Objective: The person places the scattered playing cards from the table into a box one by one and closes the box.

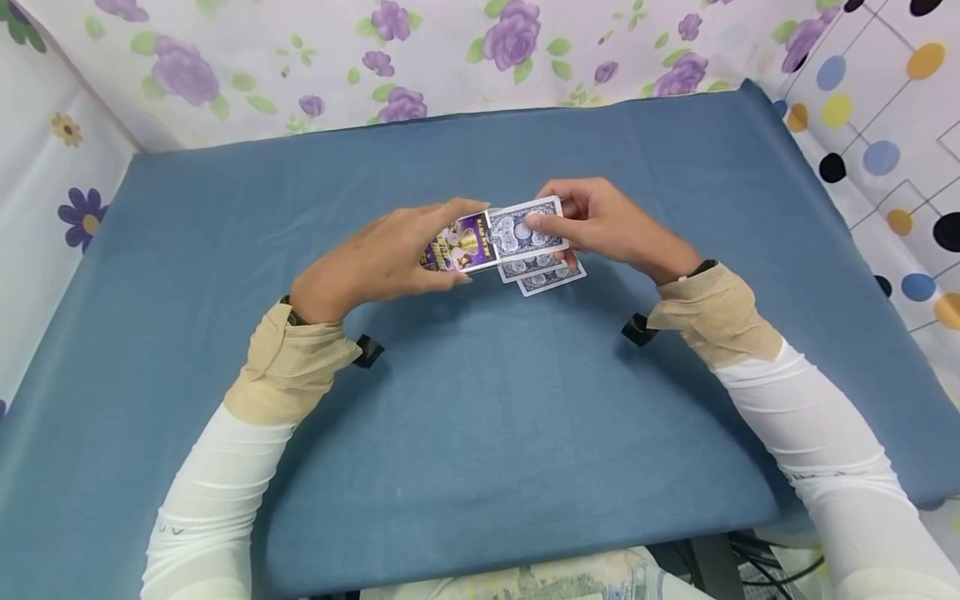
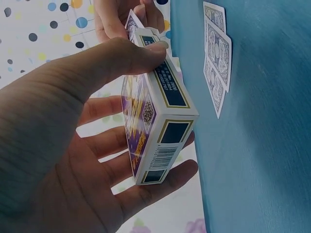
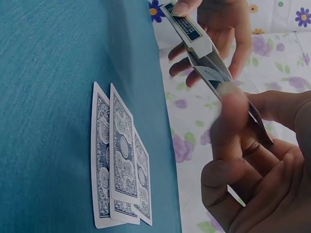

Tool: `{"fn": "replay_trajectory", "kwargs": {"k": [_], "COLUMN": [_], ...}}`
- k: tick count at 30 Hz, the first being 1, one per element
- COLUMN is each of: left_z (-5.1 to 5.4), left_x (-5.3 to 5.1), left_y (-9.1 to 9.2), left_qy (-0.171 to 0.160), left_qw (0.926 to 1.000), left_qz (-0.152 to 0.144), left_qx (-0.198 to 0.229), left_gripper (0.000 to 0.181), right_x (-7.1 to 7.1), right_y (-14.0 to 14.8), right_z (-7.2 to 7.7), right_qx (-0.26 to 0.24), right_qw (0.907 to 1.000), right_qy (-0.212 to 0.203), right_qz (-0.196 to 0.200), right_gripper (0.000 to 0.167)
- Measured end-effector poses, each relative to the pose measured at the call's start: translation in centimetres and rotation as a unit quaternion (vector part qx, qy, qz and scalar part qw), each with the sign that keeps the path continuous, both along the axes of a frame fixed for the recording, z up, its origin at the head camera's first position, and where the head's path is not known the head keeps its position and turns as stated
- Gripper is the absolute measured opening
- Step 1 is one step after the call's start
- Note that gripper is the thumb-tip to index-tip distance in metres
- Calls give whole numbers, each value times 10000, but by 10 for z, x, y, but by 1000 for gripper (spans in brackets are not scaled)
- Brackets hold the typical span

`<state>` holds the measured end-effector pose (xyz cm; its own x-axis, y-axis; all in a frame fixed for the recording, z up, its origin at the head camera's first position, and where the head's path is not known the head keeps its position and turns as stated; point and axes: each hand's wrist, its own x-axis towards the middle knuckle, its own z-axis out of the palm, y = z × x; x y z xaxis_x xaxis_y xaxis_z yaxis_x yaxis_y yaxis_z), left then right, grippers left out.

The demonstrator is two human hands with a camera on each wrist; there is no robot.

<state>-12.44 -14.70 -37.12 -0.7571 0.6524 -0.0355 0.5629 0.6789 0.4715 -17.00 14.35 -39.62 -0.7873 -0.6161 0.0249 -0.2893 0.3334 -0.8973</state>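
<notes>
My left hand (image 1: pixel 378 257) grips a purple and yellow playing-card box (image 1: pixel 459 244) between thumb and fingers, above the cloth. In the left wrist view its closed end, with a barcode, faces the camera. At the box's other end, my right hand (image 1: pixel 603 227) pinches a blue-and-white patterned playing card (image 1: pixel 513 237) between thumb and fingers. The card's left edge meets the box's open end; the head view does not show how much is inside. Below the hands, several loose playing cards (image 3: pixel 124 150) lie overlapping, patterned backs up. In the right wrist view the box's opening and flap show.
A blue cloth (image 1: pixel 495 392) covers the table. Floral sheeting (image 1: pixel 300 67) hangs along the back, and dotted sheeting (image 1: pixel 892 158) along the right side. Dark cables (image 1: pixel 780 575) show below the table's front edge at the right.
</notes>
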Motion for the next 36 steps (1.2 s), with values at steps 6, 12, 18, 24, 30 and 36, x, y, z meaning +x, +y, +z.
{"fn": "replay_trajectory", "kwargs": {"k": [6,12,18,24,30,36], "left_z": [0,0,-1,2,3,4], "left_x": [2,2,3,3,1,1], "left_y": [2,4,4,3,2,3], "left_qy": [19,9,11,-25,22,22], "left_qw": [10000,10000,10000,10000,10000,10000], "left_qz": [20,-22,-18,60,60,0], "left_qx": [-46,-72,-43,-71,-68,-38], "left_gripper": [76,76,76,77,77,76], "right_x": [2,6,7,5,2,1], "right_y": [-4,-9,-13,-7,-1,1], "right_z": [-1,-5,-7,0,3,2], "right_qx": [45,205,116,-211,-290,-247], "right_qw": [9999,9998,9996,9987,9982,9984], "right_qy": [-126,-35,-252,-407,-474,-504], "right_qz": [41,-20,-96,-236,-213,-74], "right_gripper": [23,24,29,33,31,31]}}
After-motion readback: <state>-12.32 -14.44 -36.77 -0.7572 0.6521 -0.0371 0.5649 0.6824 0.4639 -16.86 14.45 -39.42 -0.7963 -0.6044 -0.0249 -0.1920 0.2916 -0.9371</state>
